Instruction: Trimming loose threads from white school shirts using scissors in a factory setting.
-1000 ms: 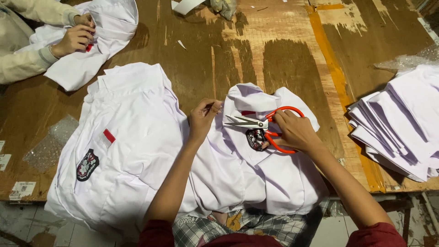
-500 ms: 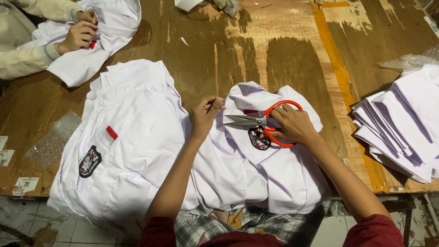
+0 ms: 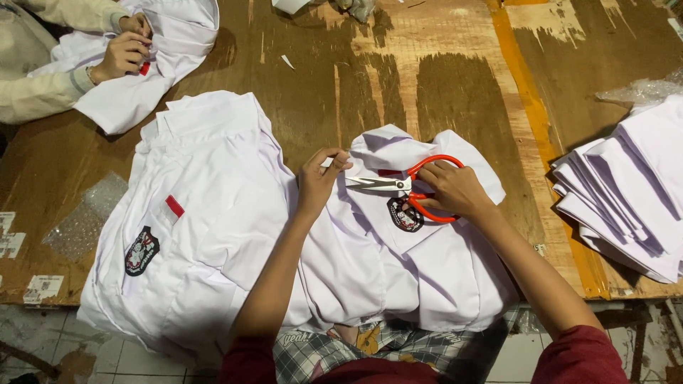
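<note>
Scissors: red-handled, at frame centre, blades nearly closed and pointing left over the white shirt you worked on.
Right hand: your fingers were curled through the red loops, gripping them.
Left hand: you pinched the shirt's fabric just beside the blade tips.
Shirt pile: lay left of centre.
Folded stack: right edge.
Co-worker's hands: upper left, on another shirt.
Table: worn wood.

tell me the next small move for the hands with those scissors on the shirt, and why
Probably close the red-handled scissors in the right hand. Their blade tips point at the spot on the white shirt that the left hand pinches up, likely a loose thread, though it is too small to see.
</note>
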